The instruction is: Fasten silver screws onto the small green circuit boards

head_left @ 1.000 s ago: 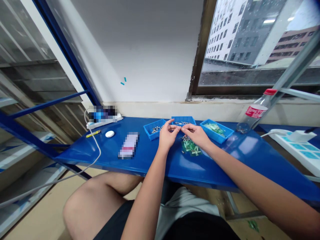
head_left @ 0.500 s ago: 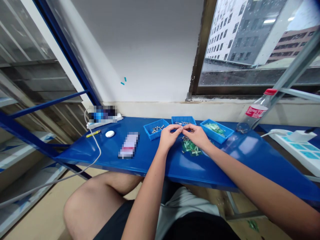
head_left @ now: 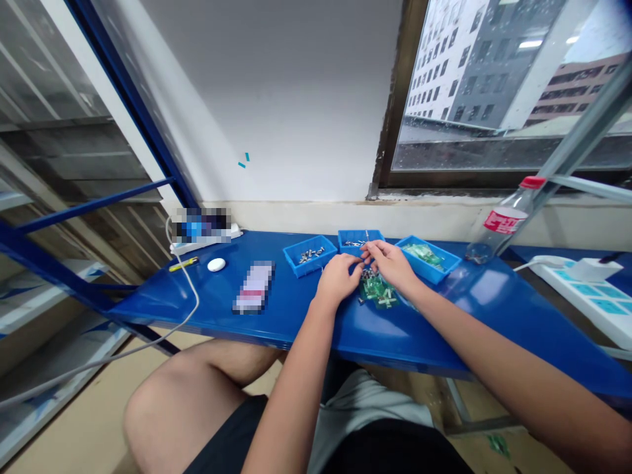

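Note:
My left hand (head_left: pixel 338 279) is over the blue table, its fingers curled; whatever they hold, if anything, is hidden. Beside it, my right hand (head_left: pixel 390 264) is closed in a pinch. A slim silver metal piece (head_left: pixel 367 234) sticks up at its fingertips, too small to name surely. Just below the hands lies a pile of small green bags (head_left: pixel 379 291) mixed with small metal parts. Beyond the fingers stands the middle blue bin (head_left: pixel 348 235) with thin metal pieces. The left blue bin (head_left: pixel 299 268) contains small metal parts, and the right blue bin (head_left: pixel 447 271) contains green packets.
Left on the blue table (head_left: pixel 296 309) are a blurred-out phone (head_left: pixel 254 287), a round white object (head_left: pixel 216 264) and a yellow-handled tool (head_left: pixel 182 264). A white cable (head_left: pixel 196 289) hangs over the edge. At right stand a plastic bottle (head_left: pixel 506 220) and a power strip (head_left: pixel 605 296).
The fingertips of my two hands have come apart. My left hand has dropped slightly nearer me, and a slim metal piece now shows upright at my right fingertips.

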